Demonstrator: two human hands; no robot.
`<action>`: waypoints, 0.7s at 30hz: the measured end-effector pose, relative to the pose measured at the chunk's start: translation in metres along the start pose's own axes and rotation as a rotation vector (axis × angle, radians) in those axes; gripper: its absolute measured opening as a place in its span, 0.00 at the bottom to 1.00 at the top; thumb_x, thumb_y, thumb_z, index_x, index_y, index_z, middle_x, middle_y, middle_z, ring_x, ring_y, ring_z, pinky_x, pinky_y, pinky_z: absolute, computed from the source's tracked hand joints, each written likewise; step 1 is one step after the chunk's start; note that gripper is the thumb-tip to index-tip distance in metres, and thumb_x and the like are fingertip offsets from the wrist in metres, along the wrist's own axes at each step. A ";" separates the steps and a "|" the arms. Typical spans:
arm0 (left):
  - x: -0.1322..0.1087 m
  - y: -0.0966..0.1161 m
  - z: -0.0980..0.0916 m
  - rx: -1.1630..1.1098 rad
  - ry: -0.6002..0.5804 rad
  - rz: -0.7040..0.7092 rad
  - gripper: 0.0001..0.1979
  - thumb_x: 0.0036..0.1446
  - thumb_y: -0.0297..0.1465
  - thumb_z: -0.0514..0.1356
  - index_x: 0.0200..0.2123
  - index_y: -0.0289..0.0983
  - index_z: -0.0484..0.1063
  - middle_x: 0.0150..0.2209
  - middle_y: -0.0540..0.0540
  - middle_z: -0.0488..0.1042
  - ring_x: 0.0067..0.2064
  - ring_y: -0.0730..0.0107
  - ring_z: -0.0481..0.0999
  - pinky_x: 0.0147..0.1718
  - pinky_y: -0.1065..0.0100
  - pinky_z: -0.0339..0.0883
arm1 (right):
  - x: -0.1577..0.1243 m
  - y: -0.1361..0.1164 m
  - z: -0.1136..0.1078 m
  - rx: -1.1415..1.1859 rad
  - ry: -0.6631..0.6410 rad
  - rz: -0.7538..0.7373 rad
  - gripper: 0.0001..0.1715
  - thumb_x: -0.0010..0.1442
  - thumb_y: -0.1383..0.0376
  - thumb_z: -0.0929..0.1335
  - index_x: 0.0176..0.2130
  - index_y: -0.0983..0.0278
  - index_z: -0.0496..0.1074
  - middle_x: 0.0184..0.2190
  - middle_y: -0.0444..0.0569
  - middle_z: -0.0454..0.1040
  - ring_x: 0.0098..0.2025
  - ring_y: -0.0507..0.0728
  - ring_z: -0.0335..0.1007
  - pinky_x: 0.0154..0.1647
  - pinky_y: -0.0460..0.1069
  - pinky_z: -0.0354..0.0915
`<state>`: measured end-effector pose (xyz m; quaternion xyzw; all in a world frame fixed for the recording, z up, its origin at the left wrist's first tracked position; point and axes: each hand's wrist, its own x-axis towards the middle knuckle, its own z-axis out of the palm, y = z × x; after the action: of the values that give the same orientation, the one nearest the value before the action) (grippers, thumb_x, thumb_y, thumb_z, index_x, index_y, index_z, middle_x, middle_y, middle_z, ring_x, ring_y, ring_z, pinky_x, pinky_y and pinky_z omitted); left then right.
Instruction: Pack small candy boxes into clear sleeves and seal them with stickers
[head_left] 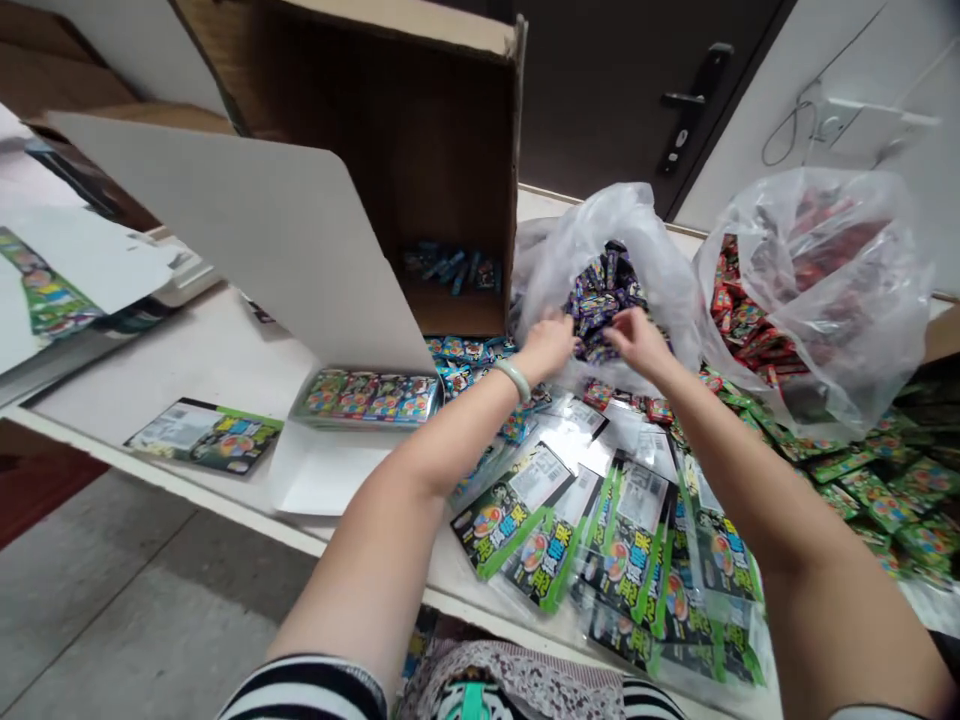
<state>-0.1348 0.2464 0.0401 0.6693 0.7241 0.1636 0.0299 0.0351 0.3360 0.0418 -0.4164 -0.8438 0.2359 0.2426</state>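
Both my hands are at the mouth of a clear plastic bag (540,270) full of small purple candy packets (596,300). My left hand (551,345), with a pale bangle on the wrist, has its fingers curled against the packets at the bag's left side. My right hand (639,340) is at the right side, fingers bent toward the thumb among the packets. Any packet inside either hand is too small or hidden to make out. Below my hands lie several flat black-and-green printed pouches (630,540), overlapping.
A white box (251,240) with its lid raised holds rows of colourful packets (367,395). Behind it, a cardboard carton (450,150) lies open with blue packets inside. On the right are a bag of red packets (750,320) and piled green packets (892,490). One pouch (206,435) lies left.
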 end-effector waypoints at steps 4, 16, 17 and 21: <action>-0.003 -0.023 -0.006 0.076 0.007 -0.120 0.18 0.68 0.31 0.56 0.53 0.22 0.70 0.50 0.23 0.76 0.56 0.44 0.76 0.54 0.53 0.69 | -0.055 0.019 0.005 -0.404 -0.271 -0.201 0.40 0.53 0.62 0.75 0.62 0.66 0.65 0.54 0.64 0.76 0.54 0.70 0.73 0.53 0.60 0.67; 0.051 -0.026 -0.075 0.165 0.009 -0.053 0.08 0.60 0.30 0.62 0.37 0.31 0.79 0.34 0.42 0.79 0.49 0.56 0.79 0.52 0.61 0.70 | 0.035 0.028 -0.040 -0.226 0.208 -0.088 0.15 0.60 0.69 0.63 0.43 0.61 0.77 0.45 0.56 0.81 0.50 0.68 0.73 0.52 0.60 0.66; 0.052 -0.023 -0.073 0.176 -0.090 -0.031 0.06 0.57 0.27 0.63 0.36 0.31 0.80 0.34 0.43 0.80 0.48 0.57 0.79 0.51 0.62 0.70 | 0.035 0.028 -0.037 -0.210 0.188 -0.083 0.15 0.59 0.70 0.64 0.42 0.61 0.77 0.44 0.55 0.81 0.49 0.69 0.73 0.52 0.60 0.66; 0.050 -0.003 -0.052 0.123 -0.291 0.115 0.16 0.56 0.23 0.60 0.46 0.40 0.81 0.44 0.47 0.83 0.47 0.63 0.80 0.48 0.71 0.69 | 0.027 0.028 -0.031 -0.195 0.135 -0.096 0.13 0.58 0.69 0.65 0.40 0.59 0.77 0.43 0.53 0.81 0.48 0.67 0.74 0.50 0.58 0.67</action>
<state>-0.1566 0.2847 0.0968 0.7269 0.6812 0.0217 0.0843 0.0557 0.3795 0.0544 -0.4122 -0.8634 0.1124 0.2683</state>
